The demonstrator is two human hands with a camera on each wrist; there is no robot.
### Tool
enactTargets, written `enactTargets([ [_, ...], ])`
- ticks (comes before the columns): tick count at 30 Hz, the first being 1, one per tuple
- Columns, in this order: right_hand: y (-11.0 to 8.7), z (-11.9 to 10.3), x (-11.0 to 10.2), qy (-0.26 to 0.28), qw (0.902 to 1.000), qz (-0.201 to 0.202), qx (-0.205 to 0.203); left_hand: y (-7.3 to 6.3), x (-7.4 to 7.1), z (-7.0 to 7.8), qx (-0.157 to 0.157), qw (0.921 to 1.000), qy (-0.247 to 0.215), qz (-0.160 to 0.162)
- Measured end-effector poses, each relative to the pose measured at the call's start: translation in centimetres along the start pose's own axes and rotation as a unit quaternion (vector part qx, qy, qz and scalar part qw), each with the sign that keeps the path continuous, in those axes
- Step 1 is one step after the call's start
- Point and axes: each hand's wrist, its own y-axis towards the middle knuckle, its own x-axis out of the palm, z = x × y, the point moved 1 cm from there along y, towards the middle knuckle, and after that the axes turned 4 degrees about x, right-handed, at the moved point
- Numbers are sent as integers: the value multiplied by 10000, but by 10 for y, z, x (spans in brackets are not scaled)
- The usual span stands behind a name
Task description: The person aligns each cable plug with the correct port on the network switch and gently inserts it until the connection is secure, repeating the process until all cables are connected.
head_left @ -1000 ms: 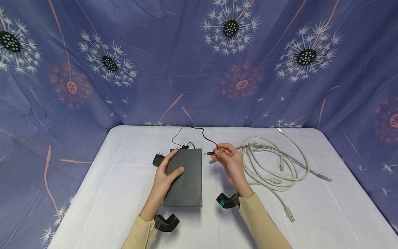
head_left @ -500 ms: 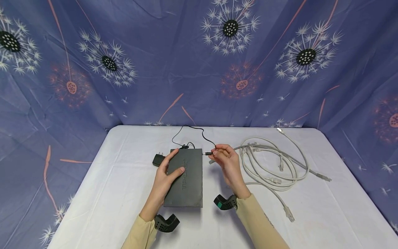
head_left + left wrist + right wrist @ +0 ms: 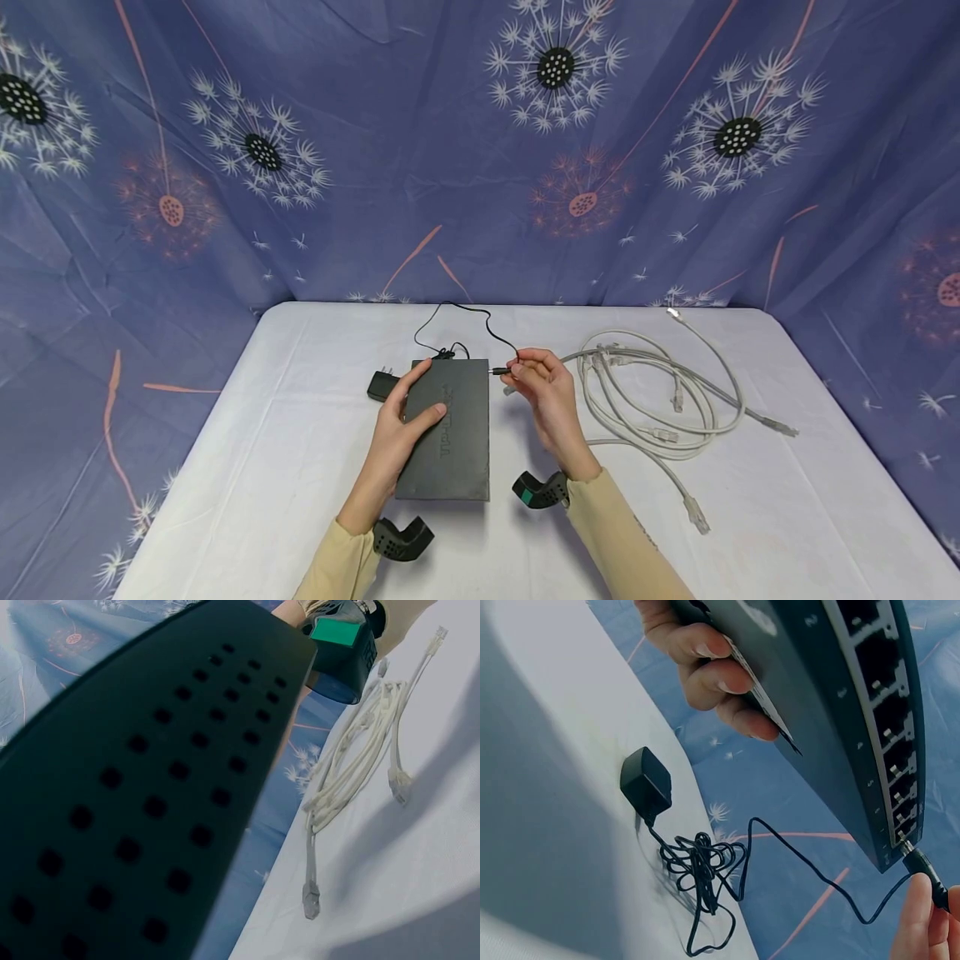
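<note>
My left hand (image 3: pixel 401 433) grips a dark network switch (image 3: pixel 457 450), thumb on its top face and fingers curled underneath, as the right wrist view shows. A row of numbered ports (image 3: pixel 889 720) lines the switch's right side. With thumb and fingertips, my right hand (image 3: pixel 551 396) pinches the black barrel plug (image 3: pixel 922 868) of a power cord. The plug's metal tip is right at the end of the port row, by the switch's far corner. From the plug, a thin black cord (image 3: pixel 810 874) runs to a tied bundle. In the left wrist view the vented case (image 3: pixel 165 780) hides both hands' fingers.
Beyond the switch, on the white table (image 3: pixel 300 500), lies the black power adapter (image 3: pixel 382 385) with its bundled cord (image 3: pixel 701 866). Coiled grey-white network cables (image 3: pixel 660 396) lie to the right, one connector (image 3: pixel 696 515) pointing toward the front. A patterned blue cloth (image 3: pixel 420 167) hangs behind.
My right hand has moved slightly left, bringing the plug from a small gap away up to the switch's edge. The left hand and the switch have hardly moved.
</note>
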Motion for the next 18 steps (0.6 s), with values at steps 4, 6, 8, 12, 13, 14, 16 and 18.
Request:
enactTargets([
  [4, -1, 1, 1, -45, 10000, 12, -35, -1, 1, 1, -44, 10000, -43, -5],
  [6, -1, 2, 1, -71, 9999, 29, -72, -1, 1, 2, -56, 10000, -47, -14],
  [8, -1, 3, 1, -106, 9999, 34, -106, -1, 0, 2, -60, 9999, -77, -34],
  [12, -1, 6, 1, -150, 9998, 29, -150, 0, 0, 1, -89, 9999, -44, -70],
  [13, -1, 7, 1, -157, 9998, 16, -153, 0, 0, 1, -81, 9999, -28, -105],
  [14, -1, 8, 2, -151, 9998, 14, -155, 0, 0, 1, -83, 9999, -12, -142],
  [16, -2, 8, 3, -148, 9998, 15, -156, -1, 0, 1, -33, 9997, 55, -231],
  [18, -2, 9, 3, -164, 9997, 33, -174, -1, 1, 2, 60, 9993, 124, -341],
])
